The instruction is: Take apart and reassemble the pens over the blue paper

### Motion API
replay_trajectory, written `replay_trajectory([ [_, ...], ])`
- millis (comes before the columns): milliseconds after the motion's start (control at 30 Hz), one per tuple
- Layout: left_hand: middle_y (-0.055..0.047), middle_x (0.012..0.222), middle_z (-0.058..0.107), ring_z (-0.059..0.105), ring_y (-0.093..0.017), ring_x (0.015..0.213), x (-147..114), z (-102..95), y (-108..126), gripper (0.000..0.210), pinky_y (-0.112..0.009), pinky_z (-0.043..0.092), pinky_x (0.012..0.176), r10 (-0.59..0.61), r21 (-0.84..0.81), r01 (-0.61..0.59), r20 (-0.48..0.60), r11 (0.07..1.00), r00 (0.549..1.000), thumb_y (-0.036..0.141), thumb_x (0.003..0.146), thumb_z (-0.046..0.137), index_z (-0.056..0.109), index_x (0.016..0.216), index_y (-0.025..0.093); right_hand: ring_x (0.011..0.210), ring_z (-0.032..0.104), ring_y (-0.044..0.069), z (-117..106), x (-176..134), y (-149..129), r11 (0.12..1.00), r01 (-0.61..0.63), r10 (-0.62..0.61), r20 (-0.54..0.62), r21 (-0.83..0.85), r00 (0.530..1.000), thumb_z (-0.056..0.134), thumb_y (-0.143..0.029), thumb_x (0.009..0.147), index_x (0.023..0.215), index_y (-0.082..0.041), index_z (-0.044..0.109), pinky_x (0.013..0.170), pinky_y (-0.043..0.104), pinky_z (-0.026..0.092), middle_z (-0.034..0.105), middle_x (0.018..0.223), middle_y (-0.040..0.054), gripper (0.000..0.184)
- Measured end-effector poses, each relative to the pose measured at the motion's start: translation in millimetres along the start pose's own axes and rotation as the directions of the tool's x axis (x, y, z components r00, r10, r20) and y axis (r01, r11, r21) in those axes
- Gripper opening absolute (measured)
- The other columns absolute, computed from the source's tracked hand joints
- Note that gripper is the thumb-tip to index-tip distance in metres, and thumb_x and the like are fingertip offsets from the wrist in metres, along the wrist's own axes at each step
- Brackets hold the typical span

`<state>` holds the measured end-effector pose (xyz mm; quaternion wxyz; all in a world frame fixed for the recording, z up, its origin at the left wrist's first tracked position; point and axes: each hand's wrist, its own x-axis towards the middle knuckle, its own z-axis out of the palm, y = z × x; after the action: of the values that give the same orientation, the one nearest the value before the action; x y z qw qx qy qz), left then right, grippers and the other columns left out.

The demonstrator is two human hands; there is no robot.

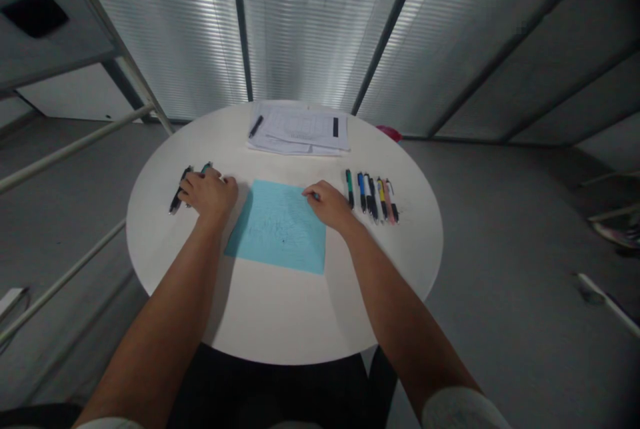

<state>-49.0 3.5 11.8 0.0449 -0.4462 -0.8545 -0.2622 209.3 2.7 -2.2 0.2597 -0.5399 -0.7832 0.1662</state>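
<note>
Fingers spread, my left hand [207, 194] rests over a few pens on the left of the round white table [280, 322]. A black pen [180, 190] lies beside its fingertips, and the end of a teal pen [207, 167] shows past the knuckles; the hand partly covers them. A light blue sheet of paper [280, 229], with dark handwriting or scribbles, lies between my hands. At its upper right edge my right hand [330, 206] is closed in a pinch around a small dark pen [315, 196], mostly hidden by the fingers.
Several pens, among them a green pen [349, 189] and a yellow pen [382, 198], lie side by side right of the sheet. White printed papers [300, 128] with a black pen [256, 126] on top sit at the far edge. Metal rails [75, 149] stand left.
</note>
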Motion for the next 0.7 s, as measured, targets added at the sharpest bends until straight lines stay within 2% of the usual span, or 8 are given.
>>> replay_trajectory([
  [100, -0.022, 0.124, 0.051, 0.042, -0.041, 0.120, 0.6, 1.0, -0.1, 0.037, -0.056, 0.030, 0.096, -0.024, -0.011, 0.023, -0.031, 1.000, 0.999, 0.034, 0.077, 0.052, 0.065, 0.106, 0.016, 0.086, 0.061, 0.015, 0.2, 0.0, 0.6, 1.000, 0.008, -0.007, -0.006, 0.013, 1.000, 0.052, -0.016, 0.087, 0.093, -0.022, 0.071, 0.081, 0.029, 0.046, 0.065, 0.098, 0.0036, 0.021],
  [567, -0.021, 0.126, 0.048, 0.042, -0.040, 0.119, 6.5, 3.8, -11.1, 0.039, -0.054, 0.033, 0.095, -0.029, -0.057, 0.031, 0.046, 0.998, 0.999, 0.022, 0.079, 0.048, 0.063, 0.114, 0.018, 0.089, 0.061, 0.015, 0.4, 0.4, -2.0, 0.999, 0.003, -0.001, -0.059, 0.042, 0.998, 0.051, -0.014, 0.085, 0.093, -0.021, 0.071, 0.084, 0.029, 0.047, 0.064, 0.097, 0.0039, 0.023],
  [700, -0.022, 0.127, 0.048, 0.043, -0.040, 0.120, 8.9, 4.3, -13.3, 0.041, -0.054, 0.035, 0.096, -0.021, -0.064, 0.025, 0.064, 0.998, 0.998, 0.019, 0.079, 0.046, 0.062, 0.117, 0.016, 0.089, 0.061, 0.016, -2.1, 1.0, -1.2, 0.999, -0.054, 0.054, -0.109, 0.002, 0.993, 0.051, -0.014, 0.084, 0.092, -0.022, 0.071, 0.084, 0.030, 0.047, 0.065, 0.097, 0.0042, 0.023],
])
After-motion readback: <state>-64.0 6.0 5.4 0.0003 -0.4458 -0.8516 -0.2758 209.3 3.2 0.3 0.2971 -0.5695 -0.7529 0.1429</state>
